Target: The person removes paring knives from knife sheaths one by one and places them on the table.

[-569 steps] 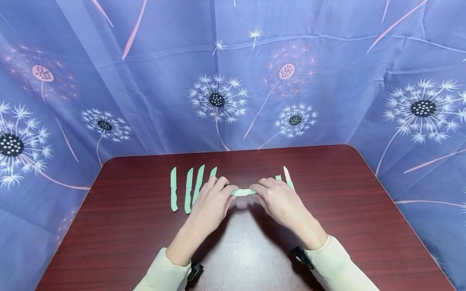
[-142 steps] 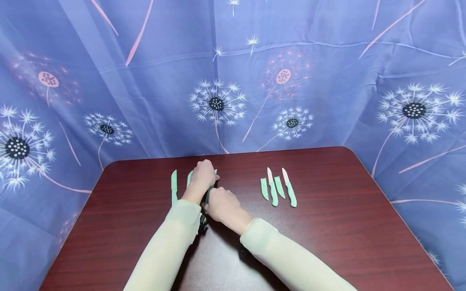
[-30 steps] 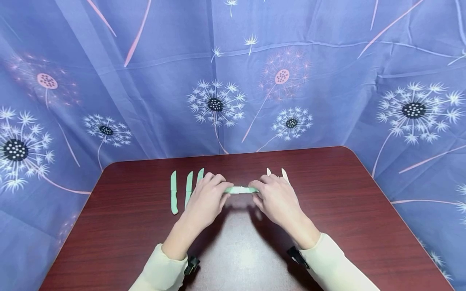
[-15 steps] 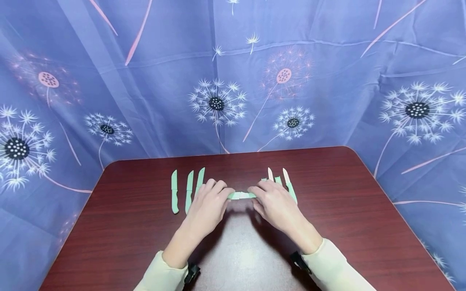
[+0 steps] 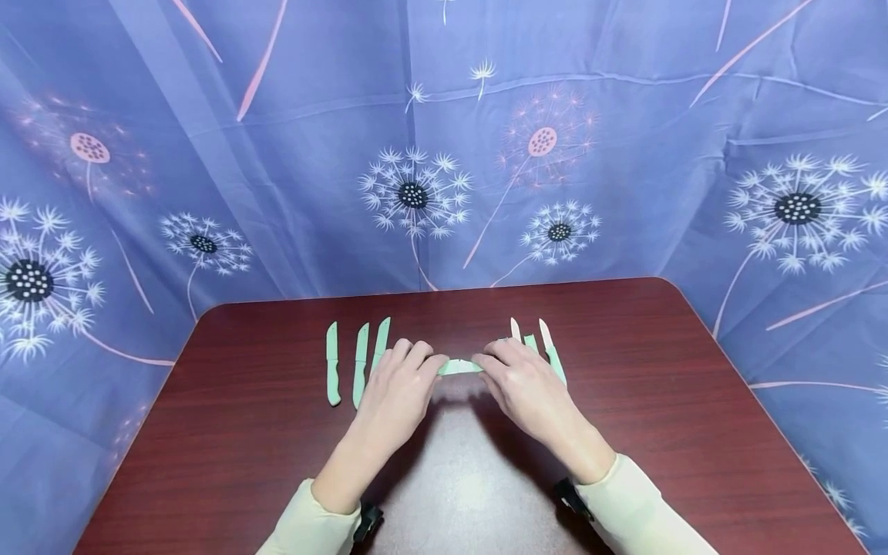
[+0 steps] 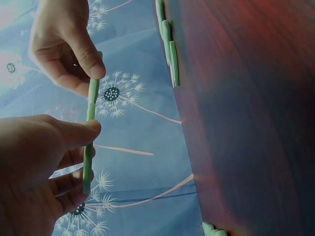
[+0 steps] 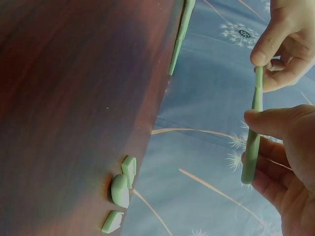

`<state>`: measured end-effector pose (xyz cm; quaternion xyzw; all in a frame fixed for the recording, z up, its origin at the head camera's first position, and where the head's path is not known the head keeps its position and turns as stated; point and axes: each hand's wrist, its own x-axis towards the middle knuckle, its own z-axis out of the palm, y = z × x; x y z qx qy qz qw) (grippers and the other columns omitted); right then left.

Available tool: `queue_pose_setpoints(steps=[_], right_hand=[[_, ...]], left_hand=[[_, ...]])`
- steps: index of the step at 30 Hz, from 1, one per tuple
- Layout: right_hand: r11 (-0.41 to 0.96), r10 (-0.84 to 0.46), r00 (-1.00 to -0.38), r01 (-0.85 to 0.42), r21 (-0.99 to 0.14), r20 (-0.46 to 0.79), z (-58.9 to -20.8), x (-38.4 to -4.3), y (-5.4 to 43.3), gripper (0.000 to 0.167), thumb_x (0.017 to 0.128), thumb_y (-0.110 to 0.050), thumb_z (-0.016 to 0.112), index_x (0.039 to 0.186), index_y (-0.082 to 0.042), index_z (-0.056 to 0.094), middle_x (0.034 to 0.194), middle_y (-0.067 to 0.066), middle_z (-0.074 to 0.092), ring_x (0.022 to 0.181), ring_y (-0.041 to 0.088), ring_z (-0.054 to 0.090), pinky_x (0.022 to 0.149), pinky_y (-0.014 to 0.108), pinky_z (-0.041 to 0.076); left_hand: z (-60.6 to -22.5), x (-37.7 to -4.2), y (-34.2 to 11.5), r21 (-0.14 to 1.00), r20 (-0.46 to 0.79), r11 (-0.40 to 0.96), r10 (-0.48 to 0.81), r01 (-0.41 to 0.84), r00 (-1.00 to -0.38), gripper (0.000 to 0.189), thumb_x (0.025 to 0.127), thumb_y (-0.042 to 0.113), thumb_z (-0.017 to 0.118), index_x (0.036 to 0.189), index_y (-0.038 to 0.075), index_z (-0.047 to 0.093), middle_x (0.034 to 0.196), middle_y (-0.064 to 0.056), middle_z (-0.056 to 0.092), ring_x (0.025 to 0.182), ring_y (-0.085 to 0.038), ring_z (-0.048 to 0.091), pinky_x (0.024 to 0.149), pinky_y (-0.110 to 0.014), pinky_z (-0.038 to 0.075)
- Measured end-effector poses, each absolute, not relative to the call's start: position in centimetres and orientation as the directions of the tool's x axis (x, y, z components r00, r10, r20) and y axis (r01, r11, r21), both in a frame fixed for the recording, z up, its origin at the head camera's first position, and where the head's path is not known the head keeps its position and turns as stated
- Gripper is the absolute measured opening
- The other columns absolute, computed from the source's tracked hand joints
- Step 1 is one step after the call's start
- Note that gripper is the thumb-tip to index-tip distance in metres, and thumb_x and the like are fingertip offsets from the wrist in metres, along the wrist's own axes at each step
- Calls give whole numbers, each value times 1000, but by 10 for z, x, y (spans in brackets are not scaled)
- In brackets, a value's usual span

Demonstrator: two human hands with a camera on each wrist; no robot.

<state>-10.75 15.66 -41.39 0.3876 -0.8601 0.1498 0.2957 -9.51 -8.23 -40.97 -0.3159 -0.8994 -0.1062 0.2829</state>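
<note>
the green knife (image 5: 461, 367) spans nine to three o'clock between both hands, its sheath (image 6: 87, 164) pinched by the left hand (image 5: 395, 389) at nine, its handle (image 7: 251, 152) by the right hand (image 5: 531, 385) at three.

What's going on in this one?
A person is holding a green knife level above the table, left hand on the sheath end, right hand on the handle. No bare blade shows on it. Three sheathed knives lie toward the left; toward the right lie two knives with bare white blades, partly hidden by the right hand.
</note>
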Motion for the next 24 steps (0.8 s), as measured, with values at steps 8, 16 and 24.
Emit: queue_pose_setpoints(steps=[8, 16, 24], right_hand=[[659, -593, -508, -752, 14, 625, -413, -107, 155, 25, 92, 0, 77, 117, -4, 76, 102, 6, 68, 92, 26, 64, 82, 36, 56], [664, -588, -510, -748, 14, 628, -412, -107, 155, 25, 91, 1, 76, 116, -5, 76, 102, 6, 68, 91, 27, 64, 80, 37, 56], [668, -587, -517, -744, 12, 622, -412, -107, 156, 25, 91, 2, 75, 115, -6, 76, 101, 6, 67, 91, 26, 64, 80, 36, 56]], left_hand=[[-410, -96, -83, -17, 597, 783, 506, 621, -623, 25, 88, 8, 85, 111, 12, 77, 98, -3, 62, 86, -28, 54, 68, -37, 46], [-410, -97, -83, -25, 604, 782, 508, 622, -614, 26, 87, 8, 84, 111, 12, 77, 98, -3, 63, 86, -29, 54, 69, -37, 46], [-409, -96, -84, -11, 575, 790, 507, 614, -642, 26, 88, 9, 84, 113, 12, 77, 98, -3, 62, 87, -28, 55, 71, -37, 45]])
